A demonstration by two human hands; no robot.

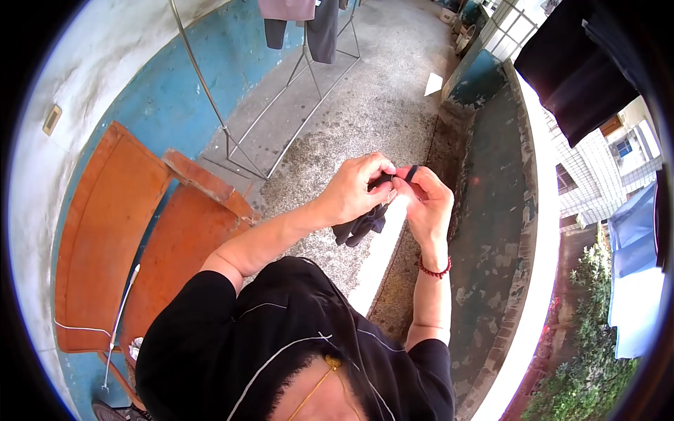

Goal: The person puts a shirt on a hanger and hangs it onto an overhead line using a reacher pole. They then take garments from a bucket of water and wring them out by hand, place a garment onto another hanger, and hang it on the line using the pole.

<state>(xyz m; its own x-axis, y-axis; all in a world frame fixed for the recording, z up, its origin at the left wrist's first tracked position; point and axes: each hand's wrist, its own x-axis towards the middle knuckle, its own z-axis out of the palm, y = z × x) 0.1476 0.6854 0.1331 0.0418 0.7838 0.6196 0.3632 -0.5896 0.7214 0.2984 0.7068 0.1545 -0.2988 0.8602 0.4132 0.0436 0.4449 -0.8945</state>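
Note:
Both hands are raised in front of my chest, close together. A small black piece of clothing (361, 226) hangs in loose folds below them; its exact kind cannot be made out. My left hand (357, 191) pinches dark fabric between thumb and fingers. Close beside it, my right hand (428, 203) is also closed, with a narrow black band of the cloth across its fingers. The fingertips of the two hands nearly meet. A red bead bracelet (435, 272) circles the right wrist.
An orange-brown wooden bench (189, 238) stands at left, with a thin rod (125, 316) against it. A metal drying rack (281, 112) carries clothes farther ahead. Along the right runs a low balcony wall (491, 210); dark laundry (579, 70) and a light blue cloth (635, 281) hang beyond it.

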